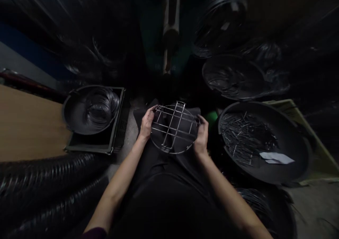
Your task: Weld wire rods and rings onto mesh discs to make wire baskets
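A round wire rack with a grid of crossing metal wires is held above my lap. My left hand grips its rim at the left, thumb and fingers closed on the wire. On the opposite side my right hand is closed around the rim, its fingers partly hidden behind the edge. The rack is tilted toward me, and dark clothing shows through the gaps.
To the right, a large black basin holds short metal wires and a white scrap. A smaller basin with coiled rings sits on a crate at the left. Ahead stands a machine with a vertical shaft. Another basin lies behind.
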{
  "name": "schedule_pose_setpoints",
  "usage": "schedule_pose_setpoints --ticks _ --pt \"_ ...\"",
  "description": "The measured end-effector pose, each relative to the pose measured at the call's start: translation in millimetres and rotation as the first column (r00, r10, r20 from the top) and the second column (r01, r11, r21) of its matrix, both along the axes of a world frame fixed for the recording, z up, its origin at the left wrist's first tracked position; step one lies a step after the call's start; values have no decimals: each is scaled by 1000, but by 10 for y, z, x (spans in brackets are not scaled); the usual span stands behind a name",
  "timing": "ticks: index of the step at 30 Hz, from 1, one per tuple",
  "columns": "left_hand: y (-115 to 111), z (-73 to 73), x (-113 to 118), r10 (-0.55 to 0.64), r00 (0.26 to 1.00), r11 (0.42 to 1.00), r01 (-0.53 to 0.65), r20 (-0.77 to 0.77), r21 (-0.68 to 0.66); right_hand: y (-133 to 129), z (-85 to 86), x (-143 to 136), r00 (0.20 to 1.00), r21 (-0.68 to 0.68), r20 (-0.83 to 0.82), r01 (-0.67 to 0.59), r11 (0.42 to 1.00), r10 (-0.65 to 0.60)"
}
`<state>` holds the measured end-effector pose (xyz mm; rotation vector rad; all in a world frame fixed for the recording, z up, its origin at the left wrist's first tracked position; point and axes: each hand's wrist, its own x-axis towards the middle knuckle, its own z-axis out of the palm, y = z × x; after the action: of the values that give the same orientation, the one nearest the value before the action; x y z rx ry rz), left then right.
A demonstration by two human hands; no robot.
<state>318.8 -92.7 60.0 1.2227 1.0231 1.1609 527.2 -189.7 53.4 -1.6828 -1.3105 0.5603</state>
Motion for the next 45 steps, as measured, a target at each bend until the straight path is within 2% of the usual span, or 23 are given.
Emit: schedule_pose_setpoints --ticks 2,3,4,5,7,8,9,10,12,13,15,18,20,23,28,30,34,36,38,40,41,43,45 --pt "339 135 -4 -171 981 985 173 92 -11 -331 122 -155 993 78 -49 115 990 -112" --pt "513 194 -14 -270 957 962 272 106 -13 -479 184 -196 997 69 -58 48 996 -44" --pt "670 237 -29 -356 931 933 359 80 -21 -592 247 -197 997 20 -25 -77 997 77" --pt "799 258 -47 -416 909 908 417 20 -42 -658 317 -151 971 -72 14 -237 969 239" --pt "940 227 -100 -445 889 894 435 -107 -103 -608 501 80 855 -276 0 -499 822 519" --pt "949 180 -132 -428 892 902 412 -148 -126 -485 621 253 808 -338 -23 -561 756 589" --pt "922 121 -166 -401 906 913 382 -140 -140 -296 754 449 795 -353 -27 -574 739 605" --pt "869 58 -197 -397 909 915 379 -127 -140 -44 895 655 820 -324 9 -539 778 572" --pt "740 -49 -236 -407 899 912 392 -159 -120 621 1169 1054 920 -99 211 -317 943 331" --pt "687 -82 -239 -408 893 913 393 -190 -109 1009 1291 1227 931 53 316 -209 976 182" --pt "640 -107 -220 -379 891 925 368 -251 -92 1807 1494 1490 880 258 470 -59 964 -72" --pt "707 -72 -190 -323 898 946 317 -299 -72 2779 1705 1670 729 280 647 45 959 -223" --pt "782 -28 -196 -309 902 951 301 -301 -74 3157 1781 1687 641 233 735 65 970 -219" --pt "869 54 -213 -327 900 945 314 -288 -92 3382 1792 1649 566 181 799 96 979 -203" --pt "955 192 -201 -425 854 905 411 -300 -112 3370 1723 1632 528 263 796 139 955 -296" --pt "939 256 -206 -358 887 934 342 -291 -105 3226 1717 1671 528 313 788 99 945 -317" --pt "722 502 -233 -100 968 995 92 -231 -48 2507 1765 1704 569 340 787 -78 937 -238" --pt "582 673 -228 -78 974 997 73 -214 -31 2068 1858 1627 616 376 758 -146 915 -213" --pt "456 832 -206 -54 982 999 54 -179 -5 1718 1955 1449 674 465 702 -190 865 -229" --pt "314 955 -179 -56 989 998 55 -137 -10 1490 1956 1165 753 400 655 -266 877 -70" --pt "228 996 -170 -67 990 997 64 -123 -32 1420 1895 998 795 326 603 -318 890 63" --pt "42 1017 -172 -64 988 995 52 -138 -87 1363 1649 668 837 163 447 -423 891 316" --pt "-114 943 -195 -7 969 995 -17 -245 -94 1390 1297 413 822 20 360 -479 878 440"
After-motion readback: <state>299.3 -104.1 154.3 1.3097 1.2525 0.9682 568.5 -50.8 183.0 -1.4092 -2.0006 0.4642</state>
